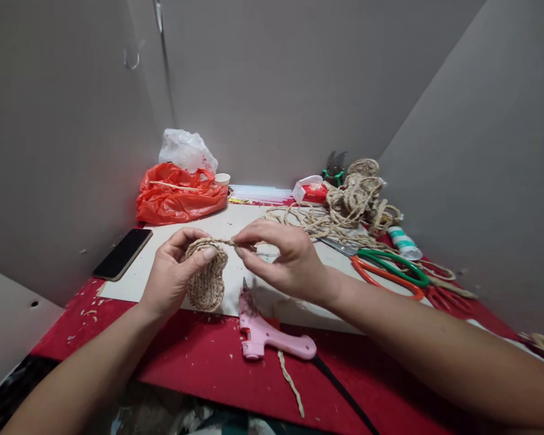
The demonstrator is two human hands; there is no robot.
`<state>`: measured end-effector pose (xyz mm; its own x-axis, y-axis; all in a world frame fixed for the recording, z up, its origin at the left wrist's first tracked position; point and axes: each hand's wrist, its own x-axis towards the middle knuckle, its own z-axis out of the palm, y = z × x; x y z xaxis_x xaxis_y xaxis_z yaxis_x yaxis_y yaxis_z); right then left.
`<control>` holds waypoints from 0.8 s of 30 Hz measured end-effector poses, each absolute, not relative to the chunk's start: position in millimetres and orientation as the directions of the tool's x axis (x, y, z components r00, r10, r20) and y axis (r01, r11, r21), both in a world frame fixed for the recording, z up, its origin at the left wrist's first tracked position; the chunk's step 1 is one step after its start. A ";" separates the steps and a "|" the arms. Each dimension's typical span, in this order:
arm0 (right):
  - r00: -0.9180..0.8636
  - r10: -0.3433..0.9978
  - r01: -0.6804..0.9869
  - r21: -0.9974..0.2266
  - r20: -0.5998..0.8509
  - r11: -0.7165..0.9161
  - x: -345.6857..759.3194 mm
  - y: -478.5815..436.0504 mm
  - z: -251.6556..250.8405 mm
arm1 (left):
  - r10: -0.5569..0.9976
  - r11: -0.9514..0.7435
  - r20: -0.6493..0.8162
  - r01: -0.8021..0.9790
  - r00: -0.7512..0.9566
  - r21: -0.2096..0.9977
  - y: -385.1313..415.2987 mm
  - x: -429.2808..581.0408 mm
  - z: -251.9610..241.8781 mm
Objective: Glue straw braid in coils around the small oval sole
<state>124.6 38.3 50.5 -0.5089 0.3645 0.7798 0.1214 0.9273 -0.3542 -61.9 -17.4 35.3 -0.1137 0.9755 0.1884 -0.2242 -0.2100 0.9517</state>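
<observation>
My left hand is closed around a small woven piece of braided straw rope, thumb pressed on its top edge. My right hand pinches the loose braided rope where it meets the top of that piece. Both hands are held just above a white board lying on the red table. A pink glue gun lies on the table directly below my right hand, nozzle pointing away from me, with its black cord running to the lower right.
A black phone lies at the left. An orange plastic bag and a white bag sit at the back. A tangle of braided rope, green scissors, orange scissors and a glue tube crowd the right. Grey walls enclose the table.
</observation>
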 end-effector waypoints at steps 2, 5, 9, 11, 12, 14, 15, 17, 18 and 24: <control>-0.513 0.203 0.175 -0.130 0.834 0.976 123.7 37.8 44.3 | 0.982 -0.183 0.161 -0.260 -0.102 0.948 -16.6 -61.9 35.3; -0.547 0.077 0.301 0.109 0.833 0.947 123.1 38.0 36.4 | 0.985 -0.158 0.131 -0.285 -0.110 0.945 -15.5 -61.2 35.3; -0.559 0.022 0.368 0.224 0.829 0.903 123.2 39.2 30.0 | 0.991 -0.118 0.090 -0.304 -0.103 0.945 -14.3 -59.8 35.5; -0.562 0.028 0.366 0.218 0.827 0.905 123.1 39.3 27.4 | 0.994 -0.095 0.069 -0.329 -0.091 0.939 -13.5 -59.2 35.4; -0.564 0.037 0.360 0.205 0.825 0.910 122.9 38.9 26.3 | 0.994 -0.087 0.059 -0.348 -0.089 0.934 -13.1 -58.9 35.3; -0.569 0.065 0.337 0.160 0.820 0.928 122.3 37.1 24.7 | 0.995 -0.072 0.039 -0.385 -0.094 0.920 -12.3 -58.2 35.3; -0.570 0.087 0.323 0.125 0.817 0.938 121.8 35.6 24.3 | 0.995 -0.068 0.030 -0.399 -0.100 0.914 -12.0 -57.9 35.4; -0.559 0.144 0.288 0.029 0.817 0.957 120.4 32.0 24.5 | 0.994 -0.062 0.019 -0.416 -0.106 0.907 -11.7 -57.4 35.7; -0.542 0.179 0.266 -0.034 0.821 0.963 119.5 29.9 25.2 | 0.994 -0.059 0.016 -0.418 -0.106 0.906 -11.6 -57.3 35.9; -0.417 0.505 0.181 -0.475 0.756 0.861 113.4 19.0 33.7 | 0.993 -0.074 0.031 -0.403 -0.111 0.912 -10.6 -57.8 33.2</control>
<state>113.4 19.0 33.7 -0.4169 0.5047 0.7560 0.1811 0.8611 -0.4750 -57.8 -10.6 33.2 -0.1111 0.9933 0.0312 -0.4032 -0.0738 0.9121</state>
